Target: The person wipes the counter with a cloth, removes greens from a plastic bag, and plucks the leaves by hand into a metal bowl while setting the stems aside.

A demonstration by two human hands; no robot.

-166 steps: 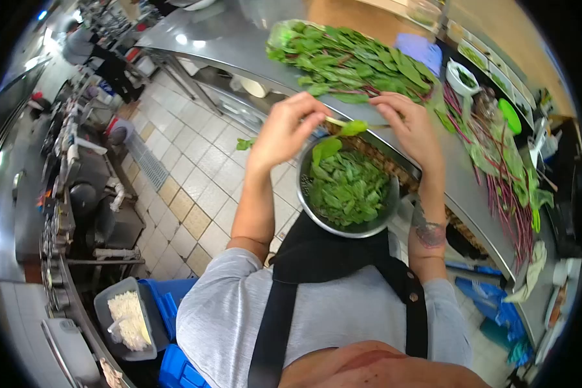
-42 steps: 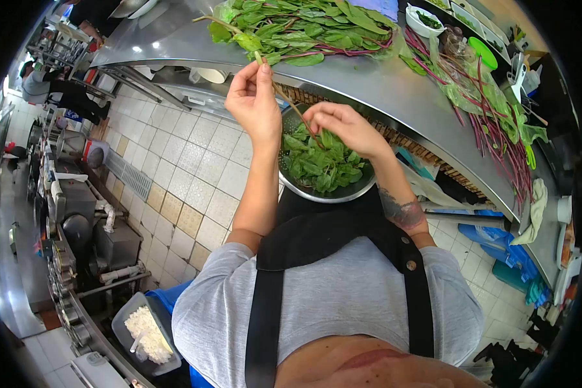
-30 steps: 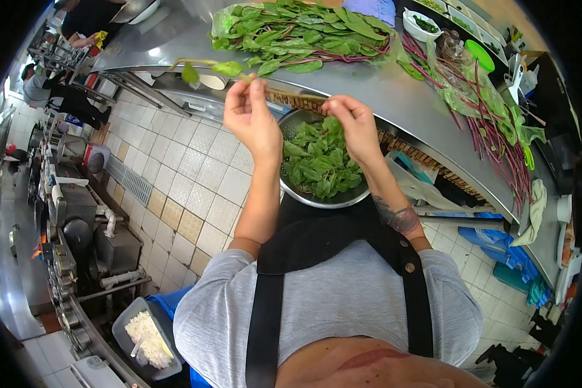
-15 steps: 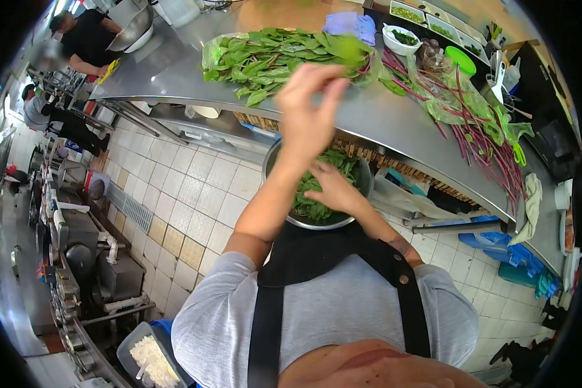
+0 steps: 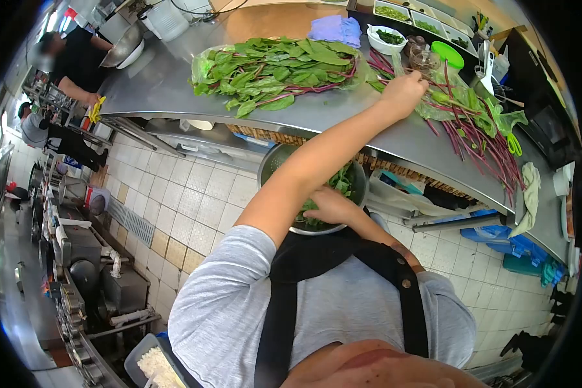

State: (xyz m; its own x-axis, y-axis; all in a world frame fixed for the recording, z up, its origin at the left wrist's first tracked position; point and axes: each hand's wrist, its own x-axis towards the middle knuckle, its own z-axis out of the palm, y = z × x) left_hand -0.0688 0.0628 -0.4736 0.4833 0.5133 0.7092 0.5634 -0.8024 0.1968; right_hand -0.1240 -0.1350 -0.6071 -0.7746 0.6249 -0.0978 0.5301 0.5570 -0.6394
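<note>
My left hand (image 5: 405, 92) reaches across to the purple-red stems (image 5: 467, 139) on the right of the steel counter. Its fingers are pinched together; what is between them is too small to make out. Below the counter edge, my right hand (image 5: 333, 208) is down in a metal bowl (image 5: 363, 194), thumb and fingers curled around leafy greens (image 5: 343, 181). My left forearm hides part of the bowl and of the right fingers. A heap of green leaves with reddish stems (image 5: 271, 71) lies on the counter on a clear plastic bag (image 5: 202, 68).
At the back stand a blue cloth (image 5: 335, 29), a white bowl of chopped greens (image 5: 388, 39), a bright green lid (image 5: 447, 55) and trays of chopped vegetables (image 5: 427, 26). A co-worker (image 5: 77, 61) is at the far left. A tub of rice (image 5: 155, 365) sits lower left.
My left hand has moved right, from above the leaf heap to the purple-red stems. My right hand stays in the bowl, its fingers now more curled. The view has shifted slightly.
</note>
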